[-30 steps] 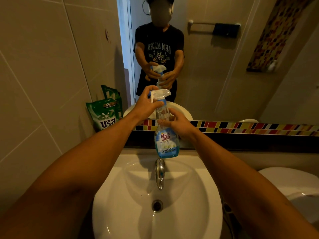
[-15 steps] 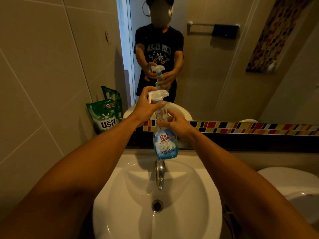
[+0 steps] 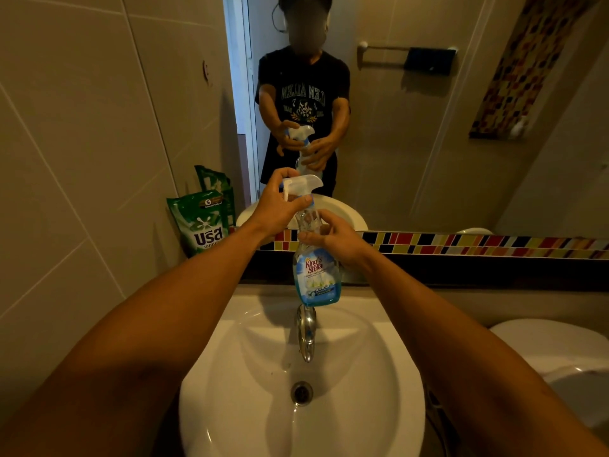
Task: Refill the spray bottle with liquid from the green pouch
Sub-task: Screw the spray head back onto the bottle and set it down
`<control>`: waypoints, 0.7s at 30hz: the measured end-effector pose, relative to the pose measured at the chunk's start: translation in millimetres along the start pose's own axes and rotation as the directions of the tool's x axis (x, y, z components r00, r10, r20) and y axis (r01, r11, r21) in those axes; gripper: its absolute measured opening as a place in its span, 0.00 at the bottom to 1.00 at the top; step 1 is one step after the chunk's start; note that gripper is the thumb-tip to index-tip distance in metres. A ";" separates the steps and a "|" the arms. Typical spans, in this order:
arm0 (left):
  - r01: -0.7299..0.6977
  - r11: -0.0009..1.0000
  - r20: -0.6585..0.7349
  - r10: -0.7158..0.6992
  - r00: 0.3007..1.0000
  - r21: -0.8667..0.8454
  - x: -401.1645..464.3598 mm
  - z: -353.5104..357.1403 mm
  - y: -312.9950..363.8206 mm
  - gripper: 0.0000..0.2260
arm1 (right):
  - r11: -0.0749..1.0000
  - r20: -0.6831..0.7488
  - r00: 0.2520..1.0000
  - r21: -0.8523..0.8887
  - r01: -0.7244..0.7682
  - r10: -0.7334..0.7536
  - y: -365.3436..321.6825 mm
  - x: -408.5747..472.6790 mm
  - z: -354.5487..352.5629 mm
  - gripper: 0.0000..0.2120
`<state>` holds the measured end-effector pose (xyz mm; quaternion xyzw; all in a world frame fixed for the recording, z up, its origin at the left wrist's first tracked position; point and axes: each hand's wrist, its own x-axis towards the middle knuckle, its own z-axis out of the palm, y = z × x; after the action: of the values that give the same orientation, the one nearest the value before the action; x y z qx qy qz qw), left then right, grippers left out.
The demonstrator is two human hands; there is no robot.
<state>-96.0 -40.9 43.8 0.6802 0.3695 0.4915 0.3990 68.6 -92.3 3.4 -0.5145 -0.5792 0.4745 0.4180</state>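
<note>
I hold a clear spray bottle (image 3: 315,278) with a blue label upright above the sink's tap. My left hand (image 3: 276,209) grips its white trigger head (image 3: 301,186) at the top. My right hand (image 3: 333,237) is closed around the bottle's clear neck just below. The bottle looks nearly without liquid. The green pouch (image 3: 201,222) stands upright on the ledge at the left, leaning against the tiled wall, apart from both hands.
A white sink (image 3: 230,374) with a chrome tap (image 3: 306,331) and drain (image 3: 301,392) lies below the bottle. A mirror (image 3: 412,127) ahead reflects a person holding the bottle. A coloured tile strip (image 3: 478,245) runs under it. A white toilet (image 3: 560,351) is at the right.
The bottle has stayed over the tap. My left hand has turned slightly around the trigger head, and the head now points a little differently.
</note>
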 end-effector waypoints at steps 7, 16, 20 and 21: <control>0.018 0.999 0.038 -0.017 0.999 -0.045 -2.2 -1.7 0.0 0.25 | 1.000 -0.013 1.000 -0.025 -0.002 0.002 2.8 1.2 2.2 0.24; -0.002 0.999 0.008 0.003 1.000 -0.040 -4.8 -5.2 -1.0 0.25 | 0.999 -0.004 1.000 -0.035 0.007 -0.007 0.4 -1.1 7.4 0.24; 0.008 0.999 0.011 -0.008 1.000 -0.046 -5.7 -8.7 -2.4 0.25 | 1.000 -0.007 1.000 -0.027 0.001 -0.001 0.4 -2.7 7.7 0.25; 0.010 0.999 0.013 -0.010 1.000 -0.051 -5.8 -9.7 -2.7 0.25 | 1.000 -0.003 1.000 -0.020 -0.004 0.004 1.2 -2.6 7.1 0.25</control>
<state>-107.0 -43.3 41.0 0.6711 0.3575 0.4943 0.4213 62.3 -95.7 0.9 -0.5205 -0.5823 0.4687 0.4127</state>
